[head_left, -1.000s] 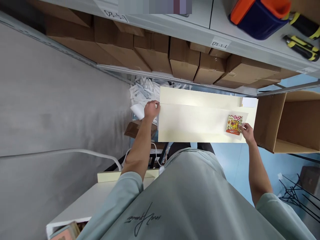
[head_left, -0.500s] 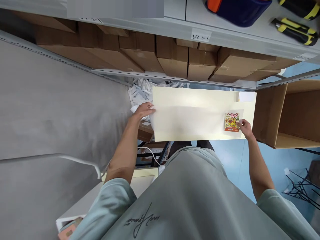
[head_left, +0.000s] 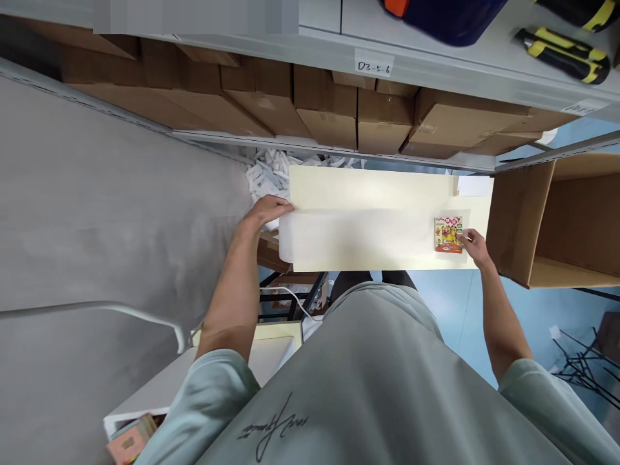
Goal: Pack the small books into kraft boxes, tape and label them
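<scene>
A long, pale translucent wrapping sheet (head_left: 349, 236) lies along the cream tabletop (head_left: 372, 184), its left end hanging past the table's edge. On its right end rests a small square book (head_left: 448, 234) with a colourful, yellow and red cover. My left hand (head_left: 268, 210) is at the sheet's far left corner, fingers pressed together on its edge. My right hand (head_left: 475, 247) is closed in a pinch at the book's right side, with a bit of the sheet seemingly between thumb and finger. The fingertips partly cover the book's edge.
An open cardboard box (head_left: 520, 219) stands at the table's right end. Above the far side runs a shelf (head_left: 320, 45) with cardboard boxes (head_left: 329, 106) below and a utility knife (head_left: 564, 55) on top. White scraps (head_left: 268, 174) are heaped behind the left corner; a grey wall (head_left: 121, 213) is left.
My left hand has shifted slightly left, and the sheet's left end now lies flatter, reaching past the table edge. My right hand and the book have hardly moved.
</scene>
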`<state>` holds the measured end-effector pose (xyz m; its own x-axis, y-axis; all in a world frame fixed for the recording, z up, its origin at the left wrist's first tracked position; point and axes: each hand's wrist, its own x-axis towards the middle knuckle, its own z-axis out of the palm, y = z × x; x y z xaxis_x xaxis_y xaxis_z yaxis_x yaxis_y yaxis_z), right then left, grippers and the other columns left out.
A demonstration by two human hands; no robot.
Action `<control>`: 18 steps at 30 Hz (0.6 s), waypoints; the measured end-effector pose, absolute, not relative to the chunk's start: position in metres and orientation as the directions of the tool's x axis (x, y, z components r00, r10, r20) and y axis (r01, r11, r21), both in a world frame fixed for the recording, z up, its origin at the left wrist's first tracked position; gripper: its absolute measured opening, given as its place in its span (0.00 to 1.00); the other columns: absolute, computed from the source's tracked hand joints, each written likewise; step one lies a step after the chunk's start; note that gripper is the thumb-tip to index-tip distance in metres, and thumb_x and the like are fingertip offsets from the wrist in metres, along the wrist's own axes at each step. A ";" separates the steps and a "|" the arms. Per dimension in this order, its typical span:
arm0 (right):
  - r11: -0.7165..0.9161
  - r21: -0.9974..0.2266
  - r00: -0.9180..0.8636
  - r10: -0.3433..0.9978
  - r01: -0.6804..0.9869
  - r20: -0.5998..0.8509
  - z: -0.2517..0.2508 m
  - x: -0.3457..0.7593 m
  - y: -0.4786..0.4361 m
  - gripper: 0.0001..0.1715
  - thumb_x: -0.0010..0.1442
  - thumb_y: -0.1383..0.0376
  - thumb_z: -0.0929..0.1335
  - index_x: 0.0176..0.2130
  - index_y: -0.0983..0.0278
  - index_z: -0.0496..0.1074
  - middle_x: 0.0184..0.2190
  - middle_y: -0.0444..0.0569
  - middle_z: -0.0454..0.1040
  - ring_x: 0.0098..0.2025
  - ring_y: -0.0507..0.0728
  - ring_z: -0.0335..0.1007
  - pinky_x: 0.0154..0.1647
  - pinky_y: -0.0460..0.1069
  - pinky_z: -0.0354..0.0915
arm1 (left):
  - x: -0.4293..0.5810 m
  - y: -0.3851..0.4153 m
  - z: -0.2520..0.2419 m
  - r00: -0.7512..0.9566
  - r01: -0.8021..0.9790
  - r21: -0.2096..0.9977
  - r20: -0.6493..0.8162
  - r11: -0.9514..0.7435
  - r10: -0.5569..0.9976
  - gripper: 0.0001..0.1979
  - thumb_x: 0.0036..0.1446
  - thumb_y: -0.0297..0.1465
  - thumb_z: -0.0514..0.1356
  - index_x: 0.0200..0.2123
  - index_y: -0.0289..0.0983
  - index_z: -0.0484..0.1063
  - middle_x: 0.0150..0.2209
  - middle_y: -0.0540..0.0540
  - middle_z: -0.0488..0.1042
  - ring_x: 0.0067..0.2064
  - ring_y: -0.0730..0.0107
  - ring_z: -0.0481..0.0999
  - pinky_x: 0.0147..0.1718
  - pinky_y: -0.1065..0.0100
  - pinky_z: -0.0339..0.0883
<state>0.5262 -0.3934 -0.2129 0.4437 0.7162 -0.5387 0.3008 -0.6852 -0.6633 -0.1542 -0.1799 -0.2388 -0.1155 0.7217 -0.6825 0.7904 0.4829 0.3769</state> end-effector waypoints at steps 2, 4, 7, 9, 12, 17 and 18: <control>-0.667 -0.669 0.452 0.732 0.327 -0.509 -0.216 0.525 -0.394 0.37 0.42 0.37 0.81 0.33 0.57 0.65 0.37 0.47 0.75 0.42 0.60 0.73 0.39 0.53 0.71 | -0.146 -0.176 -0.236 -0.084 0.840 0.379 -0.614 0.387 0.784 0.08 0.56 0.30 0.67 0.39 0.35 0.83 0.38 0.47 0.83 0.48 0.57 0.78 0.56 0.60 0.72; -0.665 -0.667 0.459 0.734 0.335 -0.501 -0.218 0.524 -0.394 0.37 0.42 0.37 0.80 0.33 0.56 0.64 0.36 0.46 0.74 0.41 0.59 0.72 0.39 0.53 0.70 | -0.133 -0.175 -0.234 -0.109 0.868 0.372 -0.505 0.330 0.856 0.17 0.60 0.30 0.64 0.52 0.33 0.80 0.55 0.39 0.81 0.61 0.49 0.75 0.67 0.50 0.65; -0.664 -0.655 0.487 0.733 0.360 -0.475 -0.222 0.523 -0.392 0.35 0.46 0.35 0.77 0.34 0.56 0.63 0.36 0.46 0.72 0.41 0.59 0.70 0.40 0.53 0.70 | -0.091 -0.184 -0.230 -0.153 0.859 0.426 -0.314 0.283 0.937 0.27 0.65 0.31 0.62 0.66 0.33 0.70 0.75 0.32 0.61 0.75 0.32 0.59 0.74 0.40 0.53; -0.669 -0.644 0.507 0.727 0.371 -0.463 -0.226 0.524 -0.391 0.33 0.49 0.35 0.75 0.34 0.56 0.62 0.36 0.45 0.71 0.41 0.58 0.69 0.42 0.54 0.70 | -0.040 -0.201 -0.228 -0.081 0.827 0.523 -0.256 0.209 0.963 0.27 0.67 0.30 0.60 0.68 0.32 0.68 0.75 0.29 0.61 0.76 0.30 0.58 0.75 0.37 0.53; -0.694 -0.638 0.534 0.697 0.333 -0.480 -0.235 0.526 -0.391 0.32 0.50 0.36 0.73 0.35 0.56 0.63 0.35 0.45 0.71 0.41 0.58 0.67 0.44 0.53 0.69 | 0.069 -0.246 -0.229 0.202 0.755 0.652 -0.337 0.074 0.920 0.20 0.68 0.25 0.57 0.61 0.32 0.74 0.64 0.34 0.76 0.68 0.43 0.71 0.73 0.42 0.61; -0.711 -0.657 0.518 0.672 0.252 -0.529 -0.253 0.534 -0.395 0.33 0.48 0.35 0.74 0.37 0.57 0.68 0.35 0.46 0.75 0.43 0.60 0.70 0.45 0.54 0.72 | 0.245 -0.331 -0.245 0.604 0.550 0.830 -0.319 -0.092 0.730 0.23 0.71 0.31 0.56 0.66 0.37 0.74 0.70 0.37 0.73 0.74 0.51 0.67 0.76 0.49 0.61; -0.712 -0.661 0.505 0.671 0.236 -0.543 -0.257 0.537 -0.396 0.33 0.49 0.35 0.74 0.37 0.57 0.69 0.35 0.47 0.76 0.43 0.60 0.72 0.45 0.54 0.73 | 0.269 -0.342 -0.251 0.618 0.538 0.838 -0.318 -0.091 0.719 0.26 0.70 0.32 0.56 0.69 0.35 0.71 0.74 0.35 0.68 0.77 0.49 0.63 0.77 0.48 0.59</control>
